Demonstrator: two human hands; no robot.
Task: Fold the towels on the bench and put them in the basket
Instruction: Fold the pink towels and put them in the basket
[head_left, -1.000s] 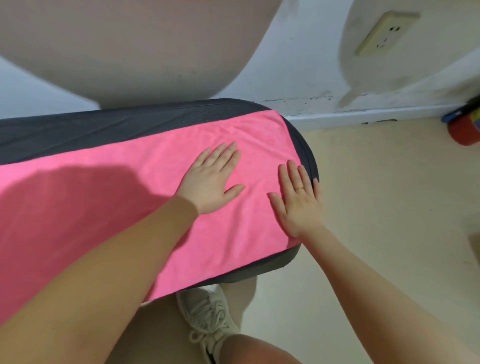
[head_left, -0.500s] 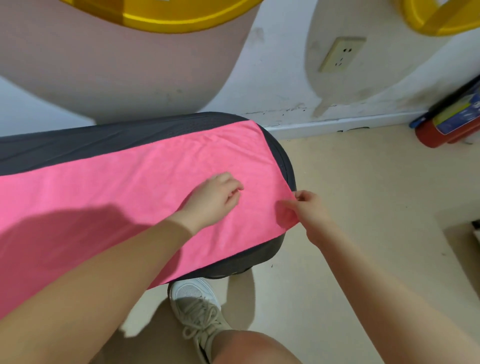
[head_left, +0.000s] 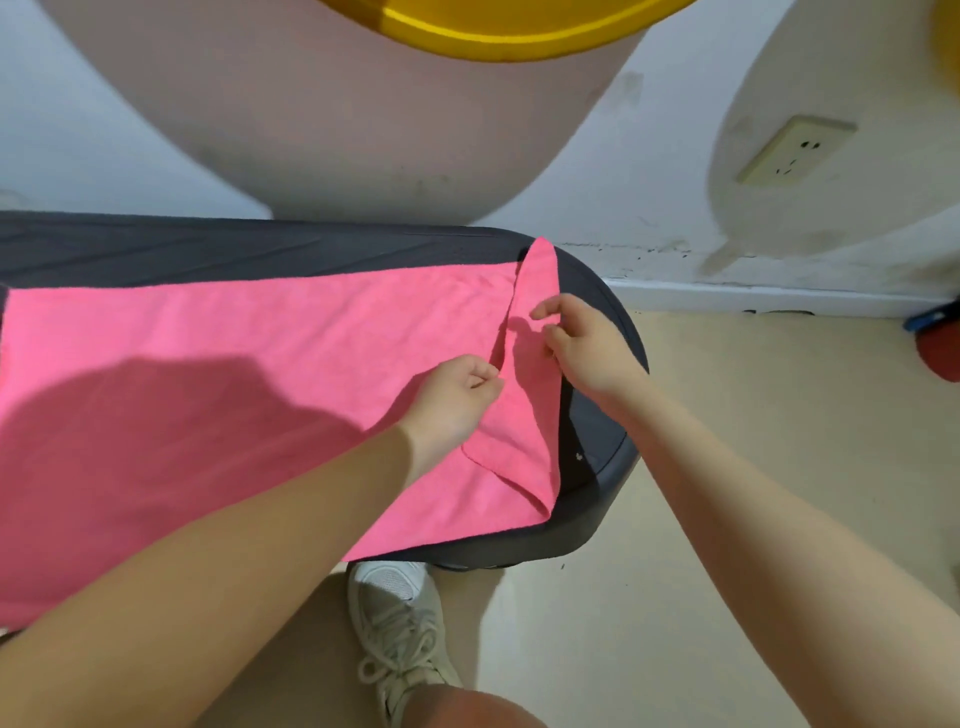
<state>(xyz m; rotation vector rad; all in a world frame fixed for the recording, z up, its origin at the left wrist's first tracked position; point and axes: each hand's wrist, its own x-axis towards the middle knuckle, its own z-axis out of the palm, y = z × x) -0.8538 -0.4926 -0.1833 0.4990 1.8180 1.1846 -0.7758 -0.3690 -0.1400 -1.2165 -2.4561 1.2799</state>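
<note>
Pale wall and beige floor frame a dark padded bench (head_left: 291, 249) that runs from the left edge to a rounded end at centre right of the frame. At that end both hands work the pink towel (head_left: 234, 374). The left hand (head_left: 452, 400), just right of centre, has its fingers curled with thumb and forefinger pinching the raised short edge of the cloth. The right hand (head_left: 582, 348), just beside it and slightly higher in the frame, pinches the same edge further along, with the forefinger sticking out. Gripping one edge at two points probably keeps it straight, so the end can be carried over the rest as a flat fold.

Between and around the hands the towel's end stands up in a ridge, peaking toward the far rim of the bench and dropping to a turned-over corner at the near rim. The remaining cloth lies spread flat along the bench toward the left of the frame, partly under the shadow of the person's arm. So the fold looks barely begun, and no basket can be identified with certainty; a yellow curved rim (head_left: 498, 36) at the top edge may belong to one.

Lower centre shows a white sneaker (head_left: 395, 623) on the floor. A wall socket (head_left: 795, 150) sits upper right, and a red object (head_left: 940, 353) is cut off at the right edge.
</note>
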